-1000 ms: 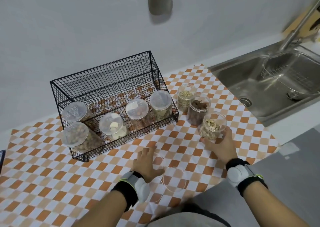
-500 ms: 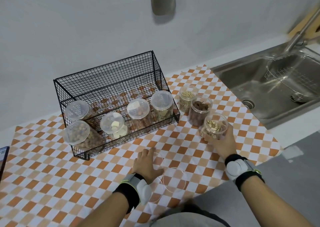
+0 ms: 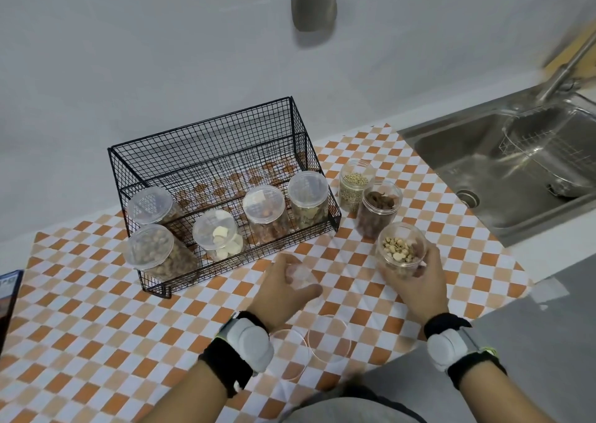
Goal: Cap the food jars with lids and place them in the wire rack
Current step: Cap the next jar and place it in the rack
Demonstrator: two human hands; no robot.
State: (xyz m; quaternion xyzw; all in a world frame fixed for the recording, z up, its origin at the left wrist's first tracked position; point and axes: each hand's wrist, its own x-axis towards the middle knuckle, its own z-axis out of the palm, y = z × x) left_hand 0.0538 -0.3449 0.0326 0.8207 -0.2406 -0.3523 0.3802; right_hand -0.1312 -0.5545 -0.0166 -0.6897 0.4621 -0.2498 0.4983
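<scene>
A black wire rack (image 3: 206,138) stands on the checkered mat and holds several capped clear jars lying on their sides. My right hand (image 3: 419,280) grips an open jar of pale seeds (image 3: 400,248), raised just right of the rack. My left hand (image 3: 283,290) holds a clear lid (image 3: 301,275) off the mat in front of the rack. Two more clear lids (image 3: 329,338) lie on the mat near my left wrist. An open jar of dark brown pieces (image 3: 379,209) and an open jar of small green grains (image 3: 354,187) stand right of the rack.
A steel sink (image 3: 503,177) with a wire strainer basket (image 3: 548,145) and tap lies to the right. The orange-and-white checkered mat (image 3: 96,326) covers the counter. A dark object (image 3: 8,303) pokes in at the left edge. A metal scoop (image 3: 312,1) hangs on the wall.
My left hand has lifted a clear lid off the mat and moved it up toward the jar. My right hand has drawn the seed jar slightly nearer.
</scene>
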